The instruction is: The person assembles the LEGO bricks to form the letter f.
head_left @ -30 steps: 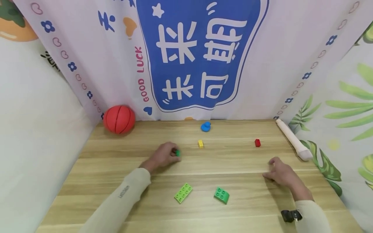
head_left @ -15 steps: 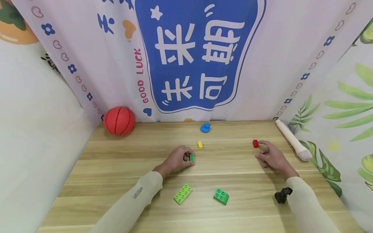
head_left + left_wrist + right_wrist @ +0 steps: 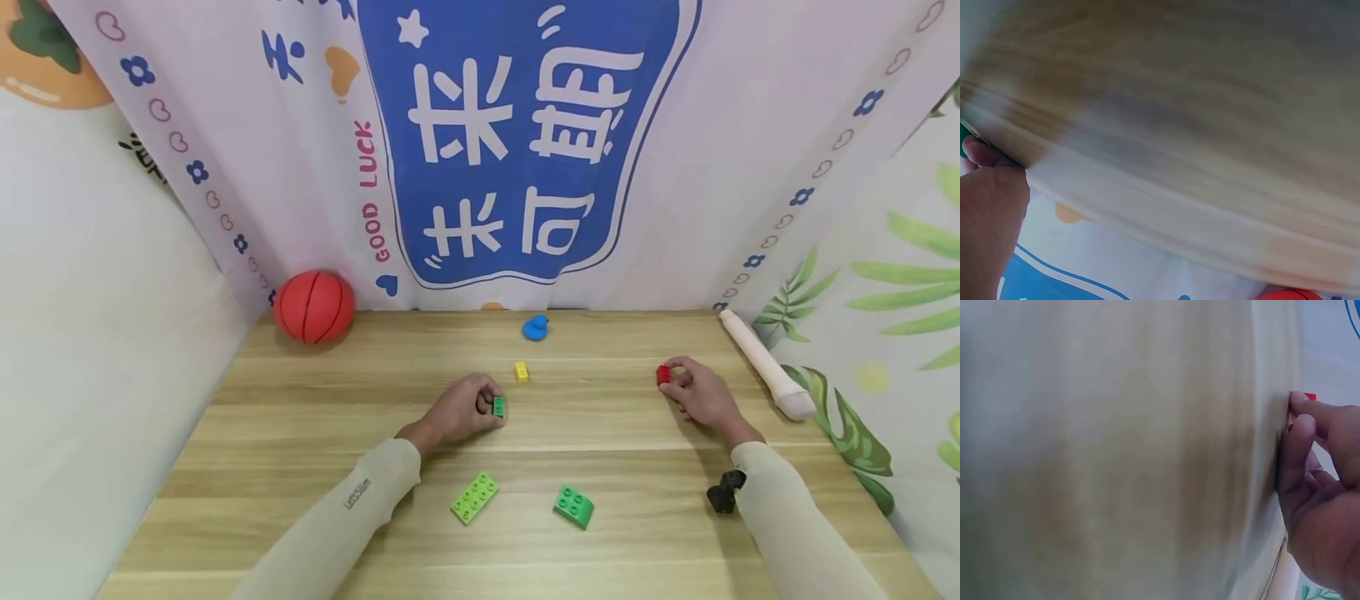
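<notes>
In the head view the left hand (image 3: 467,408) pinches a small green brick (image 3: 498,406) between thumb and fingers, low over the table. The left wrist view shows that hand (image 3: 991,212) at the left edge, with a bit of the green brick (image 3: 964,136) at its fingertips. The right hand (image 3: 702,395) has thumb and index finger at a small red brick (image 3: 663,375), gripping it from the right. In the right wrist view the hand (image 3: 1329,481) hides most of the red brick (image 3: 1310,397). A yellow brick (image 3: 521,372) stands just beyond the left hand.
A blue duck (image 3: 536,327) sits near the back edge, a red ball (image 3: 313,307) at the back left. Nearer lie a light green brick (image 3: 475,498) and a green curved brick (image 3: 573,507). A pale cylinder (image 3: 767,364) lies along the right side.
The left hand has carried the green brick rightward, then stayed nearly still. The right hand has moved forward to the red brick and closed its thumb and index finger on it.
</notes>
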Demonstrator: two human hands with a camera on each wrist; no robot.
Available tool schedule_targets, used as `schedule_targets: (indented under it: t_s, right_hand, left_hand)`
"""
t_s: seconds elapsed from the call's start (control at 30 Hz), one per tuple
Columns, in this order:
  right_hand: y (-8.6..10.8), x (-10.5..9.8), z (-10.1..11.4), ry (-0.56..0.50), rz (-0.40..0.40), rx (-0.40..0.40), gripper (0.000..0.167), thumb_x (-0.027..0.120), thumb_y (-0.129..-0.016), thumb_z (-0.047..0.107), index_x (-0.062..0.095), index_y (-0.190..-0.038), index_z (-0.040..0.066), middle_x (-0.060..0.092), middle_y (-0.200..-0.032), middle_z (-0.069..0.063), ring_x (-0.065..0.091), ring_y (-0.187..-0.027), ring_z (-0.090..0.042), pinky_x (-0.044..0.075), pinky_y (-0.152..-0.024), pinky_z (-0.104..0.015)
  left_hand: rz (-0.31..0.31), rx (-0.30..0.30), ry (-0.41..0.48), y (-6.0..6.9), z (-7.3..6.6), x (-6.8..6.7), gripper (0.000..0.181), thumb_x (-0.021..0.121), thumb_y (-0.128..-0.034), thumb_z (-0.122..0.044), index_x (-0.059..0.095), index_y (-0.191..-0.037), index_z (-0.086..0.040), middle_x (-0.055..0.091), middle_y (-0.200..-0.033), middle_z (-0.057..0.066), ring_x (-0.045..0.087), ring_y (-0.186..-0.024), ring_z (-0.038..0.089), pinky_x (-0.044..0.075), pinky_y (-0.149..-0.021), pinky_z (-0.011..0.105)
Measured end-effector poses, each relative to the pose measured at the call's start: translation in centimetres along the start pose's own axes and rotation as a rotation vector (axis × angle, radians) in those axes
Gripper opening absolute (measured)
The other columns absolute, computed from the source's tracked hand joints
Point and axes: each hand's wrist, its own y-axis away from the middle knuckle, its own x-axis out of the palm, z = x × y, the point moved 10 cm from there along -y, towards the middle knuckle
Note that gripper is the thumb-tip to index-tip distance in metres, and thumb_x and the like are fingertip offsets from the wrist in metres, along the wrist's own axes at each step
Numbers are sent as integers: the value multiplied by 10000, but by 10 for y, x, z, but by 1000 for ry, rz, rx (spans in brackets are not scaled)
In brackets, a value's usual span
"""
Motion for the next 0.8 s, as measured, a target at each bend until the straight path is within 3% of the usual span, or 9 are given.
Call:
schedule_targets:
  t_s: [0.2,0.33,0.5,0.67,0.8]
  right_hand:
    - [4,-4,0,7,-46,-3,377,703,-1046,126,556,-1361,-21,681,-918,-163,620,-578,-163,541,-516,-294]
    - [6,-3,-2,14,-47,6,373,707,-1045,130,558,-1351,-23,671,-900,-141,619,-582,-158,538,-522,-287]
    - [11,-1,3,30,-52,-13,406,734,-1034,166,570,-1344,-38,705,-986,-224,626,-591,-142,537,-521,-282]
    - [16,11,23,-62,-41,-56,443,761,-1020,203,590,-1340,-51,668,-1277,-316,695,-777,-142,575,-584,-268]
    - [15,29,55,-91,-38,-107,409,791,-996,200,633,-1309,-10,690,-1295,-263,744,-930,-189,575,-677,-234]
  left_hand:
    - [-1,-30,18,-1,1,-1,306,888,-899,-139,699,-1138,-109,645,-1080,32,589,-916,126,551,-856,275]
    - [2,-19,5,-1,0,1,306,891,-896,-141,705,-1136,-99,647,-1076,33,593,-912,121,552,-851,266]
    - [-3,-6,1,-1,-1,3,302,891,-897,-145,708,-1131,-88,648,-1069,38,592,-908,122,550,-843,263]
    - [0,-15,7,0,-1,3,302,891,-898,-149,709,-1131,-87,649,-1076,42,596,-915,125,553,-850,270]
    - [-4,-27,12,0,-1,2,297,889,-898,-144,711,-1129,-89,645,-1077,41,594,-922,130,551,-858,275]
